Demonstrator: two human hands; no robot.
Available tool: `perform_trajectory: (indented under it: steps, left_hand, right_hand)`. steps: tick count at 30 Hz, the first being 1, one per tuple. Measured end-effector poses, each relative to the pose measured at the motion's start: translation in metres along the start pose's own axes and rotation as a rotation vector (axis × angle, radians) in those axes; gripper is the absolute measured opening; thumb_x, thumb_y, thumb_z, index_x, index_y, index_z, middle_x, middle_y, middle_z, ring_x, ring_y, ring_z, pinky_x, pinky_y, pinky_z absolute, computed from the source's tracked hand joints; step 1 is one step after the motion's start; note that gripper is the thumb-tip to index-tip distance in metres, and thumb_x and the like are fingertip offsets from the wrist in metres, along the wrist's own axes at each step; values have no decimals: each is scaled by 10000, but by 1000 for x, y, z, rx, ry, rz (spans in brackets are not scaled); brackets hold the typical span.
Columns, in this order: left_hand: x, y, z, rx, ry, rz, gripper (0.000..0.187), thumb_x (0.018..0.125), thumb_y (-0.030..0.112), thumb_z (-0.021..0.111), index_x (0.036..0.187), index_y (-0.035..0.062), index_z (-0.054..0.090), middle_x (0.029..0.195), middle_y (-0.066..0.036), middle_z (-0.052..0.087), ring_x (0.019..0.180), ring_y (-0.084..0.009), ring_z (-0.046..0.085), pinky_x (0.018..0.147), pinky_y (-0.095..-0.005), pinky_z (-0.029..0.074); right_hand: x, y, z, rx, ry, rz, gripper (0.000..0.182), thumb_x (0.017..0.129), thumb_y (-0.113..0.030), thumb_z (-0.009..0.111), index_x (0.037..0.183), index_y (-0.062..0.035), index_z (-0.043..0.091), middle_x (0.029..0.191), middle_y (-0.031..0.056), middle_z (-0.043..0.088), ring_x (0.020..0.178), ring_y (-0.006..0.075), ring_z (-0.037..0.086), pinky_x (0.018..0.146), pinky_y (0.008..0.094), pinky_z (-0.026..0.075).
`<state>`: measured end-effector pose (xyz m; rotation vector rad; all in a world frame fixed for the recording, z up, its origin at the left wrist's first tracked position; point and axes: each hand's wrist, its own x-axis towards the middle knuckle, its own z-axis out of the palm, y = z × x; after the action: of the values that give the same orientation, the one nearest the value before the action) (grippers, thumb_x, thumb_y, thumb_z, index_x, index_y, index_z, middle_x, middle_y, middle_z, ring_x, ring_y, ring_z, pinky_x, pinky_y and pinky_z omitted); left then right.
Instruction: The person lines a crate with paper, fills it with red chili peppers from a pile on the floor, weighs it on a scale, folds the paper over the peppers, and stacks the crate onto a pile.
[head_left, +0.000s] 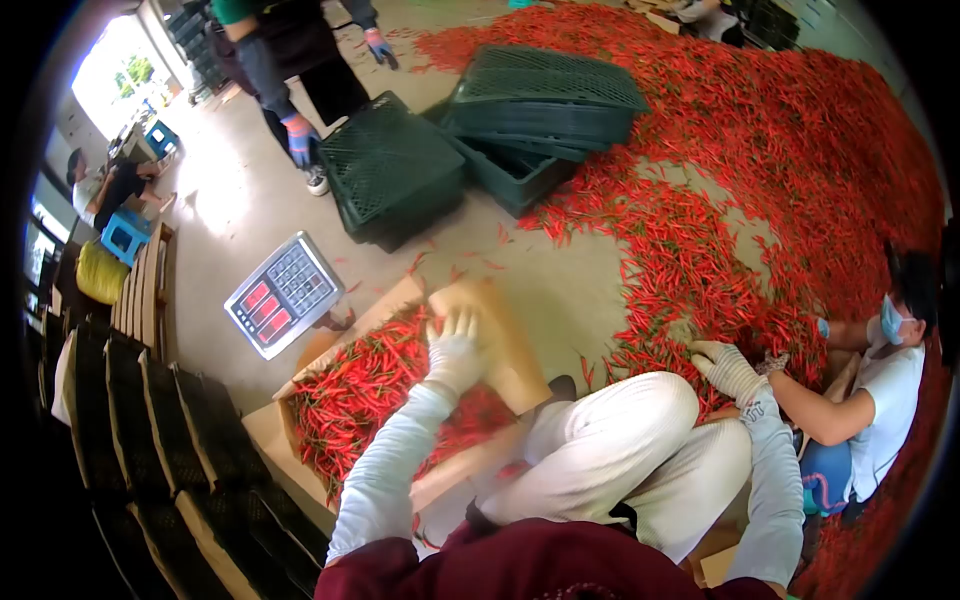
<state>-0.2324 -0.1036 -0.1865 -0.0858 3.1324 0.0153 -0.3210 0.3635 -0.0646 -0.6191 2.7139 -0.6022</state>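
**Left hand on box flap, right hand at the chilli pile**

Left hand (455, 350), in a white glove with fingers spread flat, presses on the far flap of the cardboard box (300, 440). It grips nothing; the palm just rests on the flap where it meets the chillies in the box (365, 385). The box sits on the floor just left of the person's knee and looks nearly full of red chillies, heaped about level with the rim. Right hand (728, 370), also gloved, reaches out to the edge of the loose chilli pile (780, 180) on the floor. Fingers are curled down, but whether it holds any chillies cannot be told.

Step in hand, as a judgement: filling and levelling the box, with the left hand steadying or smoothing while the right gathers more. The next move likely calls for a scoop from the pile carried across the knee into the box without spilling, or for folding the flaps if the box is full enough.

A digital scale (283, 293) stands just beyond the box. Stacked green crates (530, 120) lie farther off. A co-worker (880, 400) in a face mask sits at the right beside the pile, and another person (300, 60) stands near the crates.
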Motion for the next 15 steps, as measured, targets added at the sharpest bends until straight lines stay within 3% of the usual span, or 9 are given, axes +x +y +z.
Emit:
perform_trajectory:
  steps: [1,5,9,11,12,13,14,15]
  left_hand:
    - [-5,-3,4,12,-59,-10,704,819,339,558,1416,20,366,1481,-147,360,1401,-314,271,1092,-584,196]
    - [-16,-14,9,114,-76,52,680,832,318,545,1415,15,365,1467,-153,373,1396,-323,274,1102,-576,179]
    - [-8,-6,-18,60,-135,70,651,821,342,579,1376,38,426,1452,-165,385,1356,-376,307,1073,-594,212]
    - [-8,9,-38,149,64,132,606,826,344,587,1341,47,469,1439,-176,406,1331,-389,342,1059,-590,238]
    - [-3,7,-28,71,153,197,599,824,321,604,1341,47,476,1430,-182,422,1315,-408,360,1048,-592,247]
    - [4,31,-45,5,190,229,480,844,219,606,1274,16,534,1321,-200,527,1205,-400,486,1010,-518,359]
    - [17,58,-54,-295,64,180,420,853,170,597,1234,-2,558,1240,-204,575,1139,-375,539,967,-464,411]
    - [30,84,-58,-586,-73,120,362,861,122,588,1194,-20,583,1159,-208,622,1072,-351,593,923,-409,462]
  right_hand:
    - [-3,2,1,16,37,-37,367,886,-261,553,1124,11,624,1054,231,652,1001,379,620,875,413,488]
    - [-21,22,18,2,32,143,438,916,-338,526,1221,-29,576,1207,210,591,1156,370,531,990,414,416]
    - [-29,92,77,118,-13,369,613,874,-448,569,1354,-83,457,1396,220,430,1290,378,410,1053,445,362]
    - [-21,111,106,-149,-132,468,810,809,-512,630,1458,-142,315,1513,206,265,1382,406,272,1077,516,326]
    - [-16,121,118,-131,-144,494,810,809,-512,630,1458,-142,315,1513,206,265,1382,406,272,1077,516,326]
    - [-4,131,129,-44,-183,551,919,767,-534,674,1488,-172,234,1535,210,192,1396,437,203,1080,553,301]
    - [6,139,140,48,-224,607,1037,724,-556,718,1518,-201,154,1557,213,120,1410,469,134,1082,590,277]
    - [13,138,141,79,-241,623,1037,724,-556,718,1518,-201,154,1557,213,120,1410,469,134,1082,590,277]
